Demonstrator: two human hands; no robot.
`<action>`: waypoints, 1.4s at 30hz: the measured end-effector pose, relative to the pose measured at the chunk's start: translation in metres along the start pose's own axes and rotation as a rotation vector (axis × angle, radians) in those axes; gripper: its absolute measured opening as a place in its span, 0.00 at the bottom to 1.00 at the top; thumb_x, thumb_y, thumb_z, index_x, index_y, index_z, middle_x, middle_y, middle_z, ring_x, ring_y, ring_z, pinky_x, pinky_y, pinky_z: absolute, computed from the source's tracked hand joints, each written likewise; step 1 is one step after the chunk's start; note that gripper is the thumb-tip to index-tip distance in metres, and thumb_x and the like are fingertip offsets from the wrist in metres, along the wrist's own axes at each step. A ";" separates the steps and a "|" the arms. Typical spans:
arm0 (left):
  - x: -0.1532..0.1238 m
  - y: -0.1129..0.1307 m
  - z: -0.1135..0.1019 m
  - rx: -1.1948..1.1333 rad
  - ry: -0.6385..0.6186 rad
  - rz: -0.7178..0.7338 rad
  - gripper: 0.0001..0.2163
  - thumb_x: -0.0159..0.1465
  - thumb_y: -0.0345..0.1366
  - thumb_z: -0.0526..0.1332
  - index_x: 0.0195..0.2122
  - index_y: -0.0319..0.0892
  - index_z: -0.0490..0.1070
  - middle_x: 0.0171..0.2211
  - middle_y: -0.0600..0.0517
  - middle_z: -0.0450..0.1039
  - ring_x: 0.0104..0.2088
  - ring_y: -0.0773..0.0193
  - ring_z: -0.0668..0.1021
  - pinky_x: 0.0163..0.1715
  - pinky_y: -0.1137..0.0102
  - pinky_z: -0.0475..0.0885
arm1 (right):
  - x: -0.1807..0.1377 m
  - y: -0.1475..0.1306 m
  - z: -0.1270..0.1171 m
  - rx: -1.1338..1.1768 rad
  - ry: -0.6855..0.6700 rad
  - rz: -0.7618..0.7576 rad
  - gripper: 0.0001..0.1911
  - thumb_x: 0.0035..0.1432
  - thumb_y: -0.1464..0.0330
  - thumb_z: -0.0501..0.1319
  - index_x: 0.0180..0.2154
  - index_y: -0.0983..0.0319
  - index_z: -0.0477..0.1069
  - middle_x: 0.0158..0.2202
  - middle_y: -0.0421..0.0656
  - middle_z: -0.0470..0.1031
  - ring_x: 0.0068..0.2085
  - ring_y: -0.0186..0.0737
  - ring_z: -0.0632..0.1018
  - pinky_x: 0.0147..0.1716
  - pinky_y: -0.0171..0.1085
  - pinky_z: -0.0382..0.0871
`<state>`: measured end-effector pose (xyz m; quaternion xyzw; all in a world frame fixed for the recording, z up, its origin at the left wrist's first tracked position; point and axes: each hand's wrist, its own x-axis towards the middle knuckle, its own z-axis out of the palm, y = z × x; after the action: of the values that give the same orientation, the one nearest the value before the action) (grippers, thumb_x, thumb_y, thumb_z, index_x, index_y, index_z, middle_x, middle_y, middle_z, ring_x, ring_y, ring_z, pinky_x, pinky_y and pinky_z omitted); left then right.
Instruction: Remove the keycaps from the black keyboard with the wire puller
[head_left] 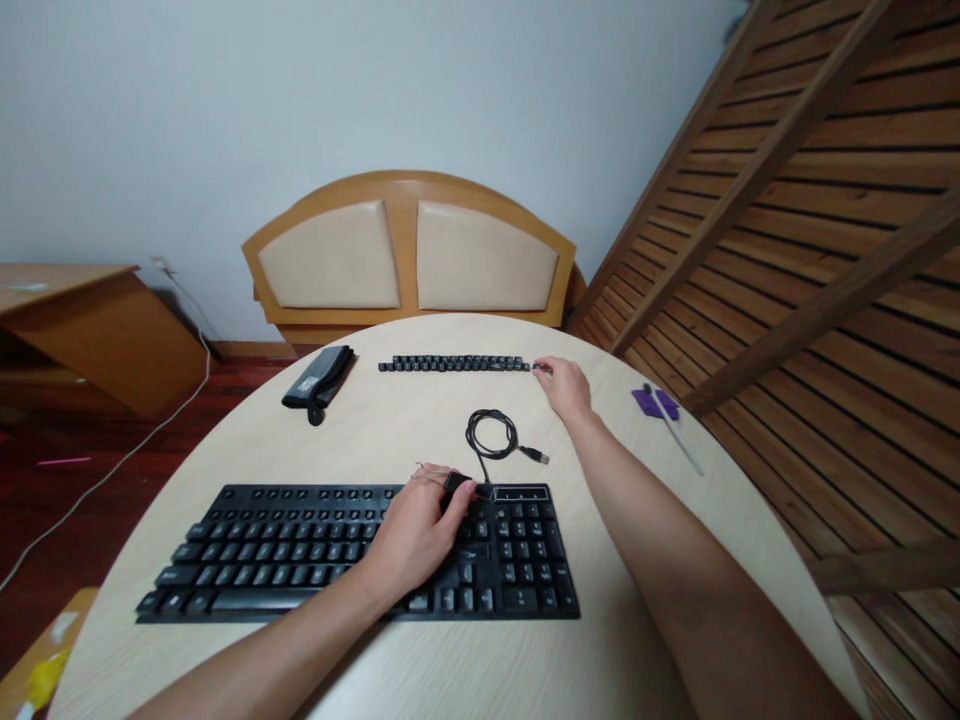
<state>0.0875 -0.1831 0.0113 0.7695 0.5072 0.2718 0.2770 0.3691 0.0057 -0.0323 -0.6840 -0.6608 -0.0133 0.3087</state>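
A black keyboard [300, 550] lies on the round pale table [390, 430] close to me. My left hand [416, 530] rests over its right-middle part, fingers closed on a small black keycap puller with wire loops. Far across the table my right hand [564, 387] reaches the right end of a double row of removed black keycaps [454, 364]. Its fingertips pinch one keycap [541, 369] at that end. The keyboard's coiled black USB cable [491, 436] lies between the two hands.
A folded grey-and-black pouch [319, 378] lies at the table's far left. A purple-handled tool [660, 408] lies at the right edge. A wooden headboard [409, 255] stands behind the table, slatted wooden frames lean at right, and a wooden desk [90, 325] stands at left.
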 end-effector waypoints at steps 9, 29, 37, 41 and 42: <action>0.000 0.001 -0.001 0.003 -0.003 0.001 0.17 0.71 0.44 0.49 0.32 0.42 0.71 0.34 0.46 0.74 0.38 0.56 0.74 0.43 0.59 0.69 | 0.002 -0.001 0.001 -0.007 -0.002 -0.019 0.12 0.62 0.65 0.60 0.47 0.56 0.76 0.43 0.44 0.79 0.45 0.46 0.74 0.44 0.41 0.67; 0.000 0.005 -0.003 0.067 0.032 0.083 0.17 0.70 0.42 0.50 0.32 0.42 0.74 0.36 0.46 0.78 0.42 0.54 0.77 0.45 0.61 0.70 | -0.079 -0.049 -0.072 -0.207 -0.101 -0.143 0.30 0.57 0.69 0.63 0.61 0.61 0.62 0.56 0.53 0.66 0.55 0.56 0.68 0.52 0.50 0.66; 0.000 0.004 -0.002 0.057 0.025 0.105 0.17 0.71 0.42 0.49 0.31 0.42 0.72 0.35 0.47 0.77 0.41 0.55 0.76 0.45 0.60 0.70 | -0.144 -0.075 -0.124 0.296 -0.430 -0.435 0.21 0.61 0.56 0.61 0.54 0.56 0.69 0.57 0.48 0.67 0.60 0.48 0.66 0.60 0.50 0.60; 0.000 0.003 -0.002 0.057 0.030 0.098 0.16 0.71 0.42 0.50 0.31 0.42 0.72 0.35 0.47 0.77 0.41 0.55 0.77 0.45 0.61 0.69 | -0.158 -0.068 -0.118 0.316 -0.684 -0.589 0.51 0.45 0.47 0.70 0.65 0.57 0.55 0.66 0.51 0.55 0.67 0.55 0.54 0.64 0.54 0.52; 0.000 0.003 -0.002 0.064 0.032 0.097 0.16 0.71 0.41 0.50 0.31 0.42 0.72 0.35 0.47 0.77 0.41 0.55 0.77 0.45 0.61 0.70 | -0.158 -0.067 -0.115 0.314 -0.709 -0.594 0.53 0.44 0.47 0.70 0.66 0.58 0.54 0.66 0.52 0.54 0.67 0.56 0.53 0.64 0.54 0.51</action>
<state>0.0881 -0.1836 0.0150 0.7971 0.4823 0.2808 0.2305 0.3327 -0.1912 0.0205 -0.3735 -0.8859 0.2327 0.1468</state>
